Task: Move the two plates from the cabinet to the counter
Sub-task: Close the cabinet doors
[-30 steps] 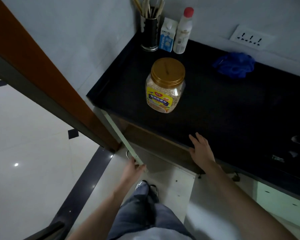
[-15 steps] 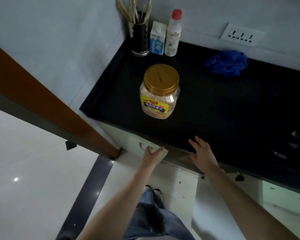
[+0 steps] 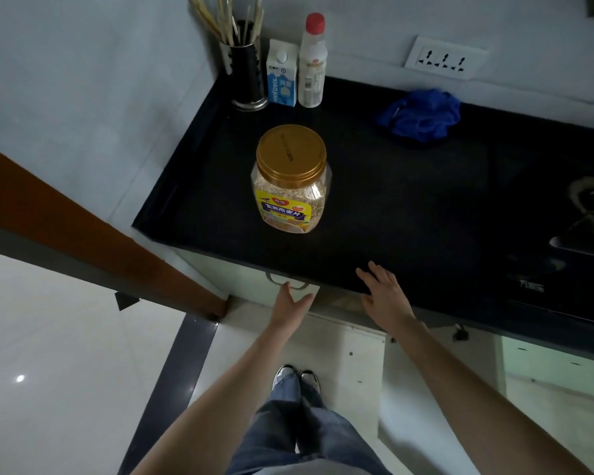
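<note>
I've got my left hand (image 3: 290,305) on the pale green cabinet door (image 3: 254,286) w/ fingers hidden, grip unclear, right hand (image 3: 384,296) spread flat on the black stone desk (image 3: 408,207); plates not visible, presumably inside, so swing door fully clear first.

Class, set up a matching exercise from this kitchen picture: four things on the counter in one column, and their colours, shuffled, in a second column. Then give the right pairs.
Things:
1. jar lid
2. cloth
3. bottle cap
4. counter

Colours:
A. black
B. gold
C. blue
D. red

Pairs: 1-B, 2-C, 3-D, 4-A
</note>
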